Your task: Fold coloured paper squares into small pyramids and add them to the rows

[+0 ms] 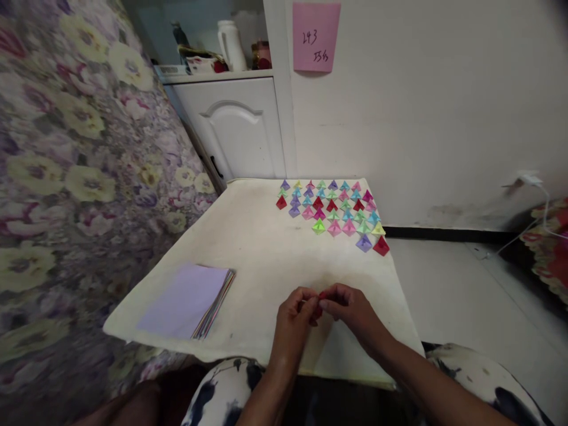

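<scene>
Both hands meet over the near edge of a cream table (266, 248). My left hand (295, 316) and my right hand (348, 307) pinch a small red folded paper piece (319, 303) between their fingertips; most of it is hidden by the fingers. At the far right of the table lie several small folded paper shapes (331, 210) in red, pink, purple, green and blue, set in rows. A stack of coloured paper sheets (189, 302), lilac on top, lies at the near left.
A flowered cloth surface (75, 177) rises on the left. Behind the table are a white cabinet (239, 127) with a white jug (231, 44) on top, and a wall with a pink note (316, 35). White floor (461, 296) lies to the right.
</scene>
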{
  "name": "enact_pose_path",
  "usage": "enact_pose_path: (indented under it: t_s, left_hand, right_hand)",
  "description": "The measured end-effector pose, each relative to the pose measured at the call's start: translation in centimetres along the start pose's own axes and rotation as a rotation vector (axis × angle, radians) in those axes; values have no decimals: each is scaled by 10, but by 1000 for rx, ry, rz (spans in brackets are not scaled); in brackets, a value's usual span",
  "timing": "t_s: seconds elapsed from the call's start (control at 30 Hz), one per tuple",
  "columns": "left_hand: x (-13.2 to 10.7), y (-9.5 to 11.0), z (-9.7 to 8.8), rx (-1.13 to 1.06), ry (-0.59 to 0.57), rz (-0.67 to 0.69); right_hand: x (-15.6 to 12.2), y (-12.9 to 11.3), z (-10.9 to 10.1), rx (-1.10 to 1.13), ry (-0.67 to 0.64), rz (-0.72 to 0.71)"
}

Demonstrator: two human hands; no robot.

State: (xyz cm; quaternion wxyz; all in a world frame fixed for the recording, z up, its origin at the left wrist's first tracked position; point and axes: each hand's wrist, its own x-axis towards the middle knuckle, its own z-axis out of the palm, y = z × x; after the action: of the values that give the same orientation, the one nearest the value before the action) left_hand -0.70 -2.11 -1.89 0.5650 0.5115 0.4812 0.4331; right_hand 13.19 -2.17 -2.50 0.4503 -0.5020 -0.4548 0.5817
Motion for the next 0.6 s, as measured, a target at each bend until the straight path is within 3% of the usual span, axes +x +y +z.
enact_pose_path:
  t_s: [0.23,0.4,0.6]
  left_hand:
    - [-7,5,2,197,22,132]
    - [-7,9,2,316,75,189]
    - [-7,12,5,70,-28,48]
  right_hand:
    - [-4,-5,0,-27,-76,-63]
    - [-5,-8,0,23,-5,-128]
    - [-3,-7,-2,165,4,-154]
